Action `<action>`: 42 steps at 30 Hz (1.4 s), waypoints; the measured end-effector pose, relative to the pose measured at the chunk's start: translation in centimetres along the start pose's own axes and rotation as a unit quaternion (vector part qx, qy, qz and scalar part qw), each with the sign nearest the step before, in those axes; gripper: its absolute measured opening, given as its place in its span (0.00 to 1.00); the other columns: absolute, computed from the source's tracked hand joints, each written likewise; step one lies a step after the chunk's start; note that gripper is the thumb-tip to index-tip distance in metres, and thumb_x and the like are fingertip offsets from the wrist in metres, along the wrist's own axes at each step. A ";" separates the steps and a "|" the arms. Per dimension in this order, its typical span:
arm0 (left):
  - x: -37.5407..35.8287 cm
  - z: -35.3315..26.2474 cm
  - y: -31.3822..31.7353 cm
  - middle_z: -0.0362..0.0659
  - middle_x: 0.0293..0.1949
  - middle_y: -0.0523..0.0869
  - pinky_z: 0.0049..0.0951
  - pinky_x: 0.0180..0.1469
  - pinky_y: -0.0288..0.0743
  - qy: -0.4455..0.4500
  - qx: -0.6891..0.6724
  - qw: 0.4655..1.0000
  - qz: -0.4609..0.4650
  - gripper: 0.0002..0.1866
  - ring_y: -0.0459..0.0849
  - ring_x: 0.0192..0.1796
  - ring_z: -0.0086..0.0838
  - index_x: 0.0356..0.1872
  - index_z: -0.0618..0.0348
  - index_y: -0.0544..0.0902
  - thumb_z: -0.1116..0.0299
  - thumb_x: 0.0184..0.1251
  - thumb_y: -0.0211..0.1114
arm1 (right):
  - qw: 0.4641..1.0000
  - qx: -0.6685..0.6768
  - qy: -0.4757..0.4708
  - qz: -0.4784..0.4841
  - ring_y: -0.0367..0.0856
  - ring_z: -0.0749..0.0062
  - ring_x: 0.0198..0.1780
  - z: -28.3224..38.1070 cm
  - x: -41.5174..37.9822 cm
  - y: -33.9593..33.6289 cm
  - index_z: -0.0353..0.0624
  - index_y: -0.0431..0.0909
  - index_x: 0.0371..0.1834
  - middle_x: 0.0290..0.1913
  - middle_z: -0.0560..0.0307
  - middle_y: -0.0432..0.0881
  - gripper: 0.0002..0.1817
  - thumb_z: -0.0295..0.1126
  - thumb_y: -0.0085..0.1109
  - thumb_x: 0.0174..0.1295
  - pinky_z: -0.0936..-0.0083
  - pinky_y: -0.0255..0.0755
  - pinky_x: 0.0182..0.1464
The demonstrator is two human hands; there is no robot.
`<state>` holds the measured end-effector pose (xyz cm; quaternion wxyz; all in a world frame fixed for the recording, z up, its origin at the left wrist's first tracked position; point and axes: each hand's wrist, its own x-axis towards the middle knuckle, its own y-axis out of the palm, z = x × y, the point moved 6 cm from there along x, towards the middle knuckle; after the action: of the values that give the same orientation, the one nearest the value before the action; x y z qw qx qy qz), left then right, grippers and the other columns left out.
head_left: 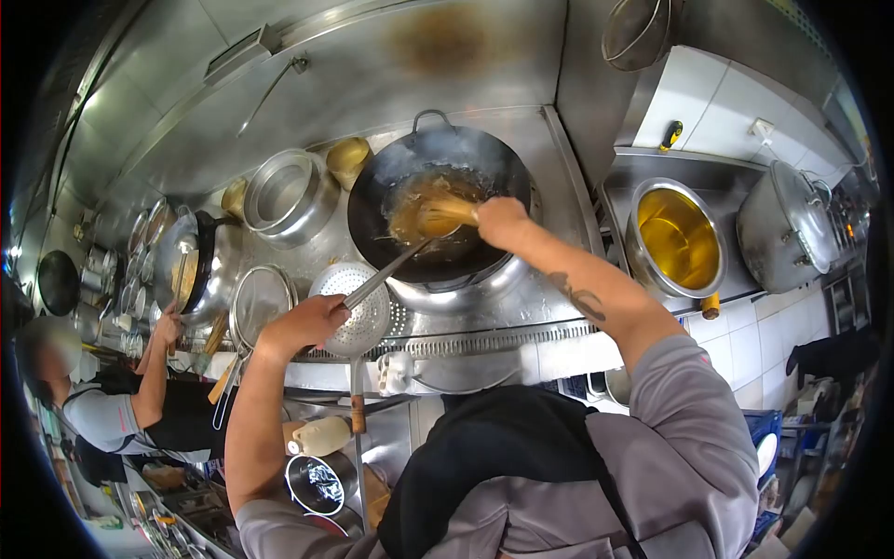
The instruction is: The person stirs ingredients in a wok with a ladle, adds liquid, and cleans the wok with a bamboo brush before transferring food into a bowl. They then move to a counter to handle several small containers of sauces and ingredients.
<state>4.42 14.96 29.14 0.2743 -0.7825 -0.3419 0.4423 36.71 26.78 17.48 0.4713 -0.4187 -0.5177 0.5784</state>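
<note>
Head, right hand [503, 224] on brush [453, 211], left [305, 326] on utensil [389, 272] crossing wok rim [351, 216]

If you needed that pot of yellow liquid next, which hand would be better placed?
Probably the right hand: it is nearer the pot, though it would have to free itself from the brush. The left hand is farther off, gripping a long metal handle.

steel counter [557, 210], black wok [374, 191] on it, metal pot [321, 207], perforated strainer [365, 324]
</note>
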 end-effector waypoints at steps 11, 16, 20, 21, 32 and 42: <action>-0.5 0.5 -0.6 0.45 0.20 0.79 0.29 0.23 0.70 -0.012 0.024 1.000 -0.016 0.18 0.74 0.15 0.25 0.50 0.65 0.78 0.62 0.68 0.55 | 0.996 0.004 -0.078 -0.052 0.83 0.52 0.42 0.1 -1.2 -0.6 0.42 0.80 0.42 0.38 0.45 0.82 0.16 0.38 0.60 0.54 0.60 0.77 0.44; -1.2 -0.5 -0.6 0.50 0.23 0.80 0.36 0.29 0.73 -0.003 0.046 0.999 -0.007 0.15 0.80 0.21 0.35 0.44 0.66 0.78 0.65 0.66 0.54 | 0.999 -0.022 0.003 -0.043 0.83 0.53 0.43 -1.3 0.2 -0.1 0.47 0.82 0.44 0.38 0.45 0.83 0.17 0.41 0.62 0.53 0.59 0.76 0.47; -1.1 1.0 0.7 0.51 0.26 0.83 0.40 0.33 0.76 0.151 0.221 0.949 -0.167 0.15 0.84 0.29 0.39 0.45 0.63 0.78 0.64 0.64 0.57 | 0.987 0.124 -0.013 0.097 0.84 0.54 0.46 0.3 -1.1 1.7 0.45 0.85 0.40 0.42 0.48 0.85 0.20 0.46 0.66 0.48 0.63 0.76 0.50; -1.9 0.9 1.1 0.51 0.28 0.83 0.41 0.34 0.77 0.115 0.260 0.940 -0.189 0.15 0.84 0.32 0.40 0.47 0.63 0.78 0.64 0.63 0.58 | 0.987 0.126 -0.011 0.097 0.84 0.54 0.46 -0.4 -0.9 1.1 0.45 0.85 0.40 0.42 0.48 0.85 0.20 0.46 0.66 0.48 0.63 0.76 0.50; -3.0 -0.4 3.4 0.44 0.23 0.83 0.33 0.28 0.79 0.107 0.427 0.855 -0.275 0.15 0.85 0.27 0.35 0.51 0.61 0.78 0.72 0.64 0.56 | 0.999 0.028 0.020 0.017 0.85 0.52 0.38 -0.2 -0.2 -2.5 0.44 0.85 0.36 0.36 0.46 0.85 0.18 0.44 0.64 0.47 0.61 0.78 0.44; -2.3 -0.8 5.2 0.48 0.29 0.84 0.32 0.29 0.80 0.062 0.451 0.853 -0.256 0.21 0.86 0.28 0.36 0.57 0.62 0.75 0.75 0.60 0.55 | 0.931 0.294 0.088 0.200 0.84 0.57 0.24 0.1 -1.4 -0.1 0.32 0.83 0.33 0.26 0.44 0.83 0.21 0.44 0.63 0.50 0.63 0.78 0.26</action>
<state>5.77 9.88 26.80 0.7213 -0.4834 -0.2757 0.4123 36.87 25.43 17.60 0.4918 -0.4057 -0.1868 0.7474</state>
